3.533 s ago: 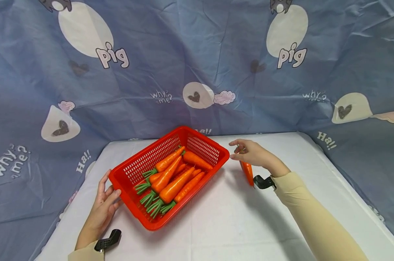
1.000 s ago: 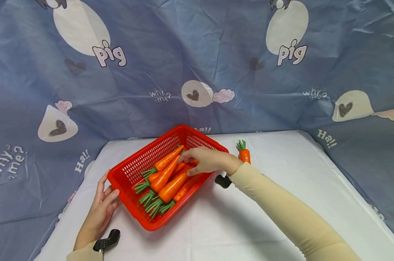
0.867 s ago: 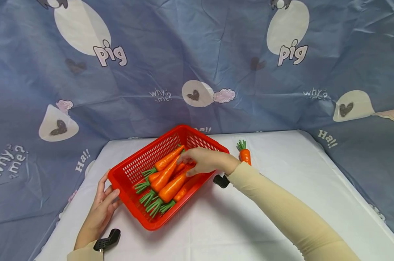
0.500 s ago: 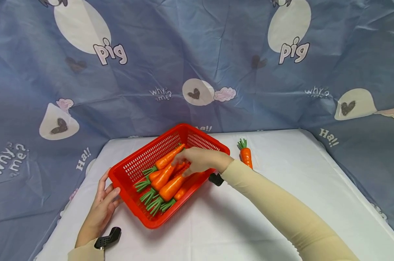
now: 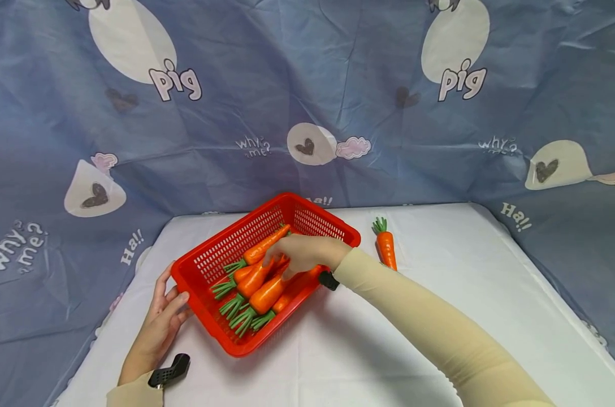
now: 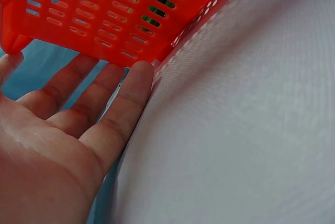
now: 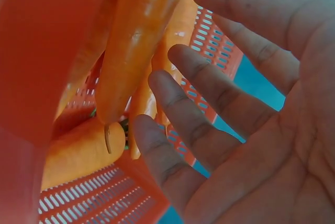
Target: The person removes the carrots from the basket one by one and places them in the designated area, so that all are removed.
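A red plastic basket [image 5: 208, 305] with slotted walls sits on the white-covered table, holding several orange carrots [image 5: 268, 295] with green tops. My left hand [image 5: 157, 325] touches its left corner, thumb over the rim. In the left wrist view, fairly straight fingers [image 6: 137, 85] rest their tips against the outer wall. My right hand [image 5: 307, 251] reaches down into the basket, hiding the right-hand carrots. Seen from the right wrist, its fingers are spread and relaxed beside a carrot [image 7: 138, 41], with the nearest fingertip right at that carrot's side.
A single carrot [image 5: 386, 250] lies on the white cloth [image 5: 440, 254] right of the basket, behind my right forearm. Patterned blue fabric [image 5: 307, 85] hangs behind the table. Black camera mounts sit on both wrists, the left one [image 5: 170, 370] close above the cloth.
My right hand has left the single carrot on the table and moved left into the basket, then crept further left and down among the carrots. The left hand stays at the corner.
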{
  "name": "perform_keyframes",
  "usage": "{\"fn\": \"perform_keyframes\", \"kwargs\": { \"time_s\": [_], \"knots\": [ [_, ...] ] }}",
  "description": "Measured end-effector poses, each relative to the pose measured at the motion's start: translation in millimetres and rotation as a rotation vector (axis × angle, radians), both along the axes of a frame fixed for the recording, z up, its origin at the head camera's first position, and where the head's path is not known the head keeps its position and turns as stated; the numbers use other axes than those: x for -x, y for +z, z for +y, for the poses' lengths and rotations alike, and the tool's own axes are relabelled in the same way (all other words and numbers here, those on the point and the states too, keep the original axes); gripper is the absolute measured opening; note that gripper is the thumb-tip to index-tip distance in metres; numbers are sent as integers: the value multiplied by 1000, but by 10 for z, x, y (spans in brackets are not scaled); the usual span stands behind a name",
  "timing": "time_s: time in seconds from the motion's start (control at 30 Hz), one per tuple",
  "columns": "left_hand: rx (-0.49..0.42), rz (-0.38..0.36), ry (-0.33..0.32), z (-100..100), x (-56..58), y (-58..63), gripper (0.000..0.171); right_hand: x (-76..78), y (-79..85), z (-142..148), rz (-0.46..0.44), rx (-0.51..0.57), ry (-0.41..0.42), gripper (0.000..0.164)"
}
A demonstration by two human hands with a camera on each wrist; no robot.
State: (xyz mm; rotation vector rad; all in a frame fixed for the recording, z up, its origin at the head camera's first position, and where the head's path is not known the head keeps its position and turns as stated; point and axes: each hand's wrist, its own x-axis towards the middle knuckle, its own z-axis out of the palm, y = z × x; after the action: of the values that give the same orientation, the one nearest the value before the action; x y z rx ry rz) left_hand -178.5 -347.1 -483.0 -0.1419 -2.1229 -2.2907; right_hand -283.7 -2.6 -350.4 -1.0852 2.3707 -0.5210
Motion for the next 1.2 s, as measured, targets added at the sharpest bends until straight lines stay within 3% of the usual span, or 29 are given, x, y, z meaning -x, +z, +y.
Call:
{"fn": "perform_keyframes", "kwargs": {
  "time_s": [1.2],
  "knots": [
    [-10, 4, 6, 1, -5, -1, 75, -43, -81, -234, 18, -155, 58, 43]
  ]
}}
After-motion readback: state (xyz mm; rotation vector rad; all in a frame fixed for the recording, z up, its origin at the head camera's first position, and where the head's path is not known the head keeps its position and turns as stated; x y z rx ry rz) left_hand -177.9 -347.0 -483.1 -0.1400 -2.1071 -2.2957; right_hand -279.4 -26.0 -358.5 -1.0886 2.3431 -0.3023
